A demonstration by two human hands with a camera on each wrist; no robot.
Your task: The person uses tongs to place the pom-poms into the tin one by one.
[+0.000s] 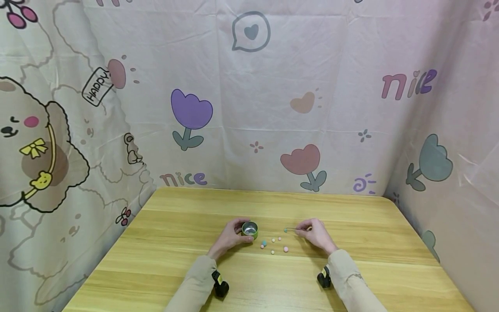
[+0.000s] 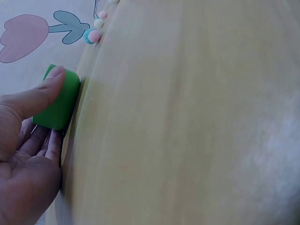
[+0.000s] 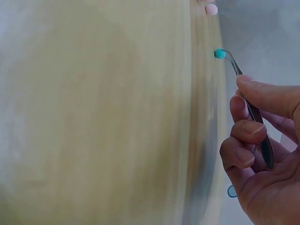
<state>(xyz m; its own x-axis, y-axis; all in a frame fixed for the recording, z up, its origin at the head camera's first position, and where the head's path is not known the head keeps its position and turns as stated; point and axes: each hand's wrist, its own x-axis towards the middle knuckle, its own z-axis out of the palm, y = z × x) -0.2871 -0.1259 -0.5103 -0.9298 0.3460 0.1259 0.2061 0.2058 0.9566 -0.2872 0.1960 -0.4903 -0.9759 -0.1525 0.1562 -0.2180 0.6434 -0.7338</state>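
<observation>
My left hand (image 1: 229,237) holds a small round green tin (image 1: 250,236) upright on the table, thumb on the near side and fingers around the far side. Its top is uncovered and the inside looks silvery. In the left wrist view the thumb presses the green wall (image 2: 60,104). To the right, my right hand (image 1: 317,235) pinches a pair of bent-tip metal tweezers (image 3: 254,114). At their tips is a small teal ball (image 3: 219,54); whether it touches the table I cannot tell. Between the hands lie several small balls, among them a larger pink ball (image 1: 286,249) and another teal ball (image 1: 264,243).
The wooden table (image 1: 249,281) reaches back to a patterned cloth (image 1: 249,86), which also hangs along the left and right sides. A black wrist device (image 1: 220,286) is on the left sleeve, and a second black device (image 1: 324,277) on the right.
</observation>
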